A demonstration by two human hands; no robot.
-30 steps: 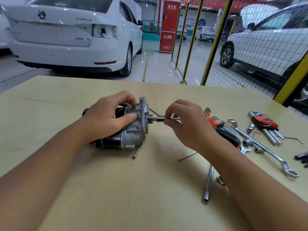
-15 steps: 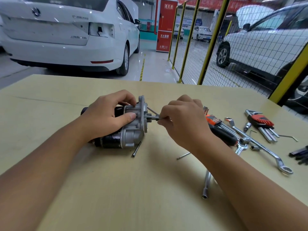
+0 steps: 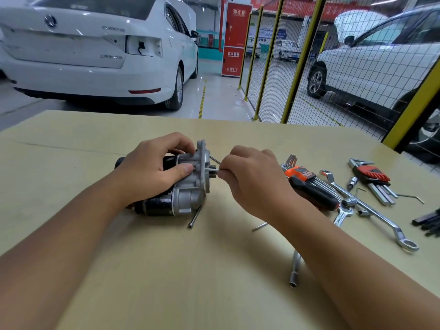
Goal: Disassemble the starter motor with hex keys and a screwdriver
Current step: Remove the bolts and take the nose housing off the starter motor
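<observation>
The starter motor (image 3: 183, 198) lies on its side on the table (image 3: 142, 270), black body to the left and silver housing with its flange to the right. My left hand (image 3: 152, 172) grips the motor from above, thumb pressed on the silver housing. My right hand (image 3: 252, 179) pinches a thin hex key (image 3: 215, 171) whose tip sits at the flange face by the pinion. Most of the key is hidden in my fingers.
A long bolt (image 3: 194, 216) lies under the housing and a short pin (image 3: 259, 226) nearer my right wrist. Right of my hand lie an orange hex key set (image 3: 300, 173), a black screwdriver (image 3: 316, 192), a ring spanner (image 3: 371, 210), a red hex key set (image 3: 371, 175) and a socket extension (image 3: 294, 272).
My right hand has moved left, closer to the flange, and rolled over so its back faces up; less of the key shows. My left hand keeps its grip on the motor.
</observation>
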